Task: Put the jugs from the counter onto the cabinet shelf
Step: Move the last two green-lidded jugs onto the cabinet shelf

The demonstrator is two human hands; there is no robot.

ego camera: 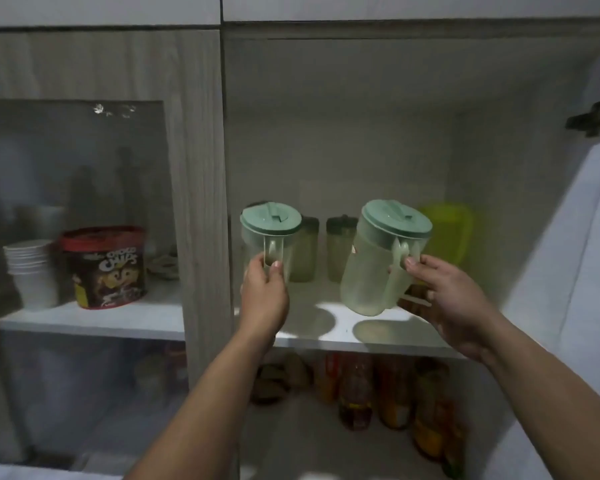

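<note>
Two pale green plastic jugs with teal lids are inside the open cabinet. The left jug (pixel 269 237) stands upright at the left of the white shelf (pixel 329 332), and my left hand (pixel 264 292) grips its handle. The right jug (pixel 378 261) hangs tilted a little above the shelf, its base leaning left, with my right hand (pixel 447 299) closed around its handle. Whether the left jug's base rests on the shelf is hidden by my hand.
Two dark-lidded tumblers (pixel 340 247) and a yellow-green container (pixel 447 233) stand at the shelf's back. The open door (pixel 568 271) is at the right. Behind the left glass door sit stacked paper cups (pixel 32 271) and a cereal tub (pixel 106 268). Bottles (pixel 357 393) fill the lower shelf.
</note>
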